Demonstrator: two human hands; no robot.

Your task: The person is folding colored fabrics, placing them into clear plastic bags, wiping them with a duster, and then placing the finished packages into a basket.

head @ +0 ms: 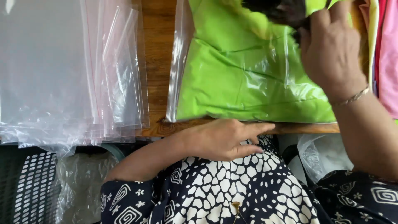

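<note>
A: What do we see on the wooden table [159,62]?

B: We see a clear plastic bag [182,62] with a folded bright green cloth [240,79] inside it. It lies flat, right at the near edge of the table.

A: Where is our right hand [331,49]?

B: It is at the top right part of the bag. The fingers are curled and pinch the bag there, next to something dark [282,10]. We cannot tell what the dark thing is.

A: And our left hand [226,139]?

B: It sits low, at the table's near edge, just under the bag. The fingers are stretched out and loose. It holds nothing. The fingertips [269,126] point to the right and seem to touch the table edge.

A: What else is near us?

B: A big pile of empty clear bags [70,70] lies on the left side of the table, well apart from the green one. Pink and yellow cloth [387,54] is stacked at the far right. More crumpled plastic [83,178] hangs below the table on the left.
</note>
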